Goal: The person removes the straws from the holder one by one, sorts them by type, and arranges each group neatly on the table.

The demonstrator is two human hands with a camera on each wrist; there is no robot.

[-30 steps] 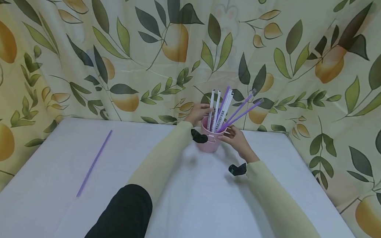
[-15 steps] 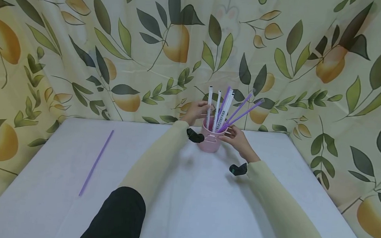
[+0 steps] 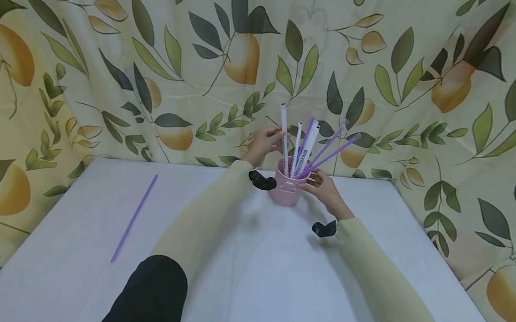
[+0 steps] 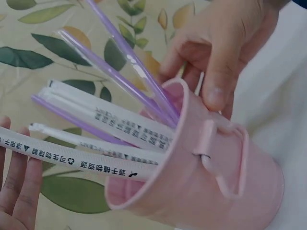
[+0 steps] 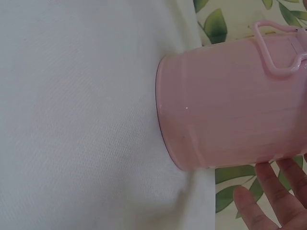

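Observation:
A pink bucket [image 3: 286,197] stands near the far edge of the table, its small wire handle [image 4: 225,163] facing me. White paper-wrapped straws [image 4: 115,115] printed with black characters and several purple straws [image 3: 335,154] lean inside it. My left hand [image 3: 263,144] pinches one white wrapped straw [image 4: 67,159] above the left of the rim; its lower end is hidden inside the bucket. On the other side my right hand [image 3: 326,192] grips the bucket near the rim, thumb against the outer wall and fingers behind. The right wrist view shows its fingers [image 5: 273,187] along the bucket's side.
A single purple straw [image 3: 134,219] lies on the left part of the white table [image 3: 249,280]. Behind the table hangs a leaf-and-fruit patterned curtain [image 3: 226,99]. Dark wrist devices [image 3: 323,229] sit at both cuffs.
The pinched white straw has risen higher out of the bucket and now tilts slightly left, with my left hand moving up. My right hand has stayed on the bucket.

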